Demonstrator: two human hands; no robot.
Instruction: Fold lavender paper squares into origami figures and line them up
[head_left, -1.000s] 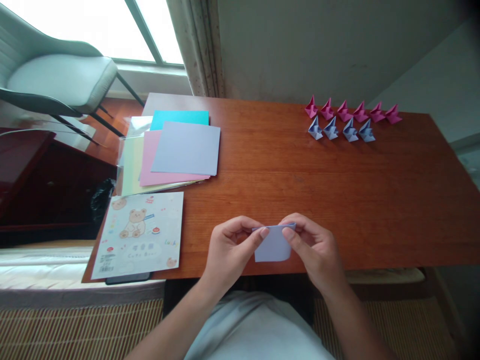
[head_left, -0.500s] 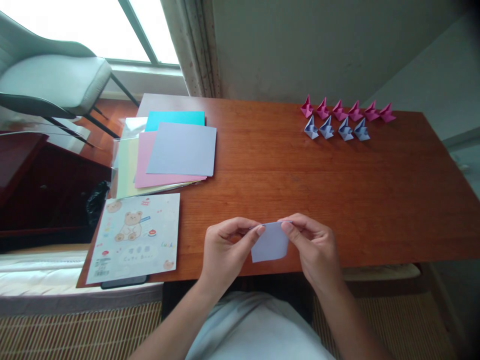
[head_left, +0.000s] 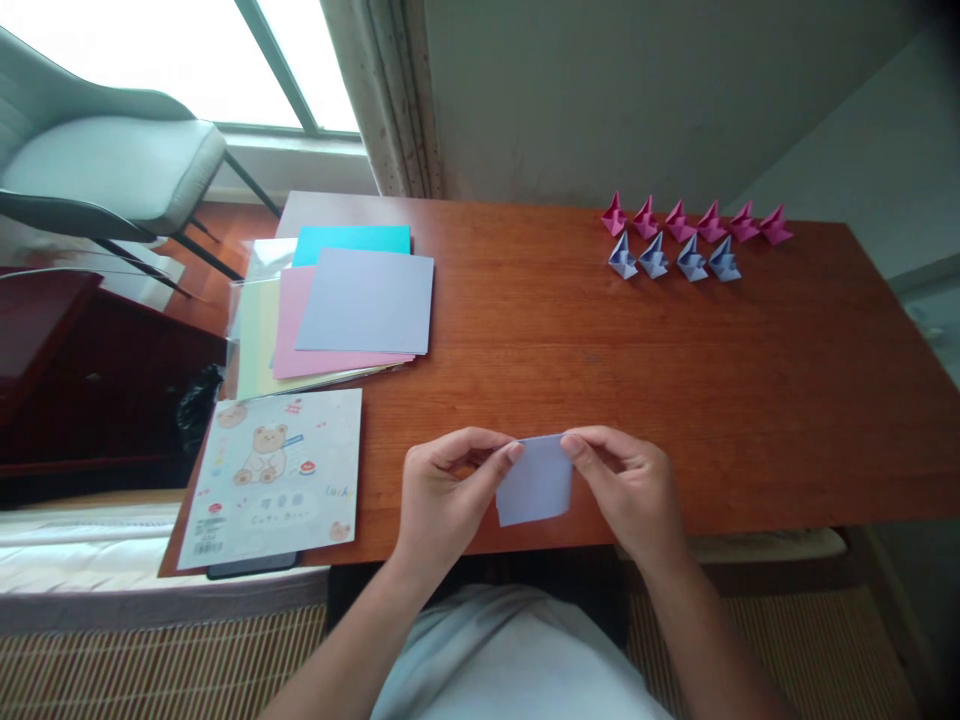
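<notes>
Near the front edge of the wooden table (head_left: 570,350), both my hands hold a small folded lavender paper (head_left: 534,482). My left hand (head_left: 442,495) pinches its upper left corner with thumb and forefinger. My right hand (head_left: 626,490) pinches the upper right corner the same way. The paper hangs down between them, just above the tabletop.
A stack of coloured paper sheets (head_left: 341,305) lies at the left, with a bear-printed sheet (head_left: 274,475) in front of it. Several pink folded figures (head_left: 694,220) and several lavender ones (head_left: 671,258) stand in rows at the back right. A grey chair (head_left: 105,160) is by the window.
The lavender paper and both hands have shifted slightly left; the paper's top edge looks flatter now. The camera view drifted a little.
</notes>
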